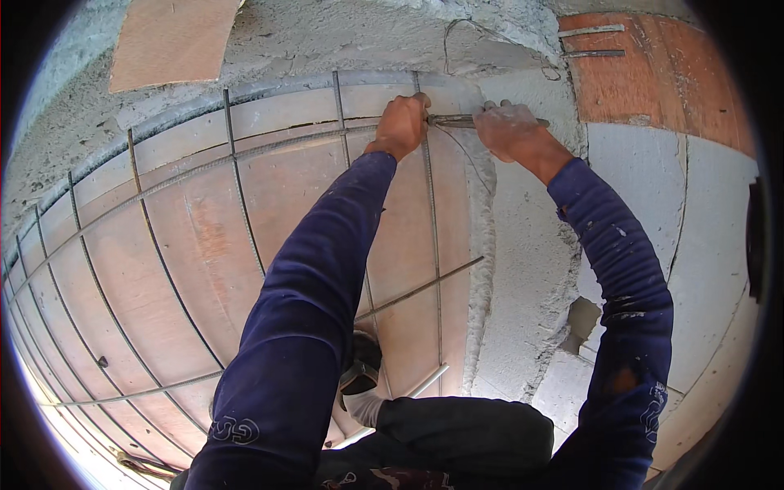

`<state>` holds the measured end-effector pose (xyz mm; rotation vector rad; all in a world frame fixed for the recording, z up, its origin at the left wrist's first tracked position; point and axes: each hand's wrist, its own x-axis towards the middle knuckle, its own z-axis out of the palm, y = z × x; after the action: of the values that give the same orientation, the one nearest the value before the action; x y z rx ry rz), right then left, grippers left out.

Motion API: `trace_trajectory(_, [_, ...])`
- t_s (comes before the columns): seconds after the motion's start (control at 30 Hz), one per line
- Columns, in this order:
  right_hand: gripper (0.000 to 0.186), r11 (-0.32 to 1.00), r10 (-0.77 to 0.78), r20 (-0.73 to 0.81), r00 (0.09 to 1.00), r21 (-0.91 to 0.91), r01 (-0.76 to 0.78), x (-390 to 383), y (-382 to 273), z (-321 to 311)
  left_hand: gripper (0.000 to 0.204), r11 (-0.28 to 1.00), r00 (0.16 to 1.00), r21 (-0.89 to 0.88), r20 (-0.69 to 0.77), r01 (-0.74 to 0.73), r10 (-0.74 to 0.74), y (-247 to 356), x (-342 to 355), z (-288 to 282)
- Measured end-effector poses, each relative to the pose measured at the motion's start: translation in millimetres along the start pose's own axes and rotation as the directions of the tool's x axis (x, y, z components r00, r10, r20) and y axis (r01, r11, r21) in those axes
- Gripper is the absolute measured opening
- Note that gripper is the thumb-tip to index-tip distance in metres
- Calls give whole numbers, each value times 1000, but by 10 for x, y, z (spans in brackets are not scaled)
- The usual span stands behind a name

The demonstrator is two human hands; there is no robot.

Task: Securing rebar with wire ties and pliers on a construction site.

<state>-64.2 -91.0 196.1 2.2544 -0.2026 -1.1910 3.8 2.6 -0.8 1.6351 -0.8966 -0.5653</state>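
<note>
Broadly, I see a pinkish panel (294, 188) behind a grid of steel bars (242, 196), both sleeved forearms (318, 245) stretched well forward. The right hand (514, 131), knuckles forward, wraps around a dark elongated tool (457, 121) at the grid's upper right. The left hand (400, 126) curls over the bars beside its tip, though I can't tell what those partly hidden fingers grip. A thin wire (467, 153) trails below.

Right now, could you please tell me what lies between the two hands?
In the head view, a metal tool, held in the right hand, extends toward the left hand.
</note>
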Motion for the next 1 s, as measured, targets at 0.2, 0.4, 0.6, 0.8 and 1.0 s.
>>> trace_trajectory(0.2, [64, 995, -28, -3, 1000, 96, 29, -39, 5, -68, 38, 1000, 999, -13, 34, 9, -9, -3, -18, -43])
trace_trajectory(0.4, [69, 378, -262, 482, 836, 848, -371, -168, 100, -194, 43, 1000, 997, -4, 64, -29, 29, -17, 3, -59])
trace_trajectory(0.6, [32, 979, -169, -457, 873, 22, 202, -216, 32, 326, 44, 998, 995, -42, 87, -41, 45, -57, 28, -35])
trace_trajectory(0.8, [32, 730, -116, 355, 928, 664, -163, -183, 34, -177, 45, 999, 994, -7, 101, -43, 43, -58, 14, -86])
trace_trajectory(1.0, [41, 249, -207, 365, 908, 917, -312, -365, -27, -226, 46, 999, 988, -34, 148, -33, 38, 12, -9, -145])
